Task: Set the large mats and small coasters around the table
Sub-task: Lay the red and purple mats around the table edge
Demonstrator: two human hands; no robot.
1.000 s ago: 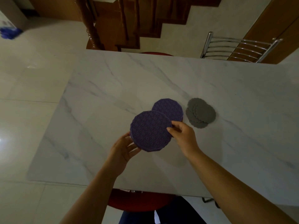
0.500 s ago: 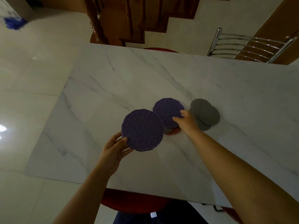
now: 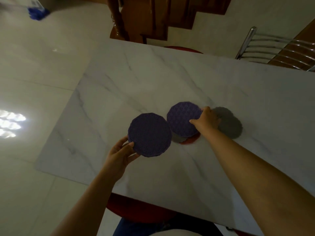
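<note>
Two round purple mats with a raised pattern fill a person's hands over a white marble-look table (image 3: 153,79). The left hand (image 3: 119,155) pinches the nearer purple mat (image 3: 150,135) at its near-left rim, thumb on top and fingers underneath, so the mat reaches out to the far right of the grip, above the tabletop. The right hand (image 3: 206,121) clasps the farther purple mat (image 3: 182,120) by its right edge, and the mat lies left of that grip with a red rim (image 3: 190,141) showing beneath it. Just right of the right hand lies a stack of small grey scalloped coasters (image 3: 230,125). A chrome-backed chair (image 3: 272,46) stands at the far right.
</note>
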